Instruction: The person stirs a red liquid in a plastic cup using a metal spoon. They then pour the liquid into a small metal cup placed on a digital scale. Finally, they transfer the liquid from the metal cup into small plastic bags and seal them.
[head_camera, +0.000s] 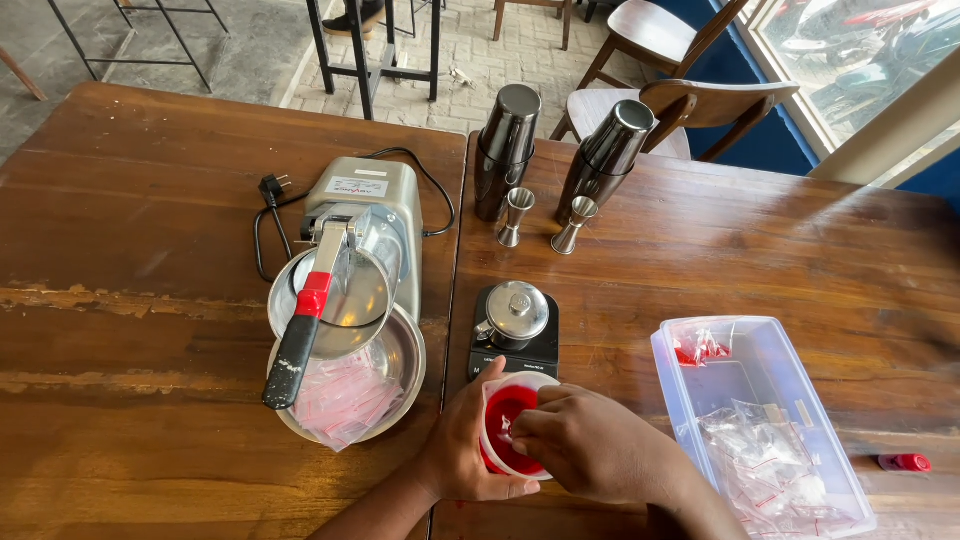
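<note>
Both hands on a small cup of red stuff

Left hand (462, 440) wraps the cup (510, 425) at the table's (140, 330) near edge — right hand (585, 445) pinches its rim; keep it level and braced.

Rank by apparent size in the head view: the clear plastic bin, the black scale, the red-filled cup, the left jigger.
1. clear plastic bin
2. black scale
3. red-filled cup, similar to the scale and partly hidden by hands, so unsure
4. left jigger, farther away
</note>
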